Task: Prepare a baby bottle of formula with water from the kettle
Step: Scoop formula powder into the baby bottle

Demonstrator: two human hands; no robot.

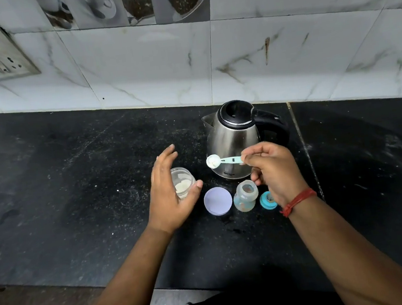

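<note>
Head view:
R hand (277, 170): fingers pinch the handle end of the scoop (224, 160), held level, prob. so the powder heaped in its bowl doesn't spill.
Scoop pos.: in the air in front of the kettle (234, 145), between the jar and the bottle, above both.
L hand (168, 195): fingers apart and straight, cupped loosely round the formula jar (183, 183); contact unclear, looks like steadying it.
Jar: open, some powder inside; its lid (217, 200) lies flat on the table (71, 182) just beside it.
Bottle (246, 196): upright, open, just below R hand, ready for powder.
Teat ring (268, 200): on table, right of bottle, partly under the R wrist.
Kettle: lid closed, behind the bottle.
Step (judged): carrying a scoopful to the bottle.
</note>
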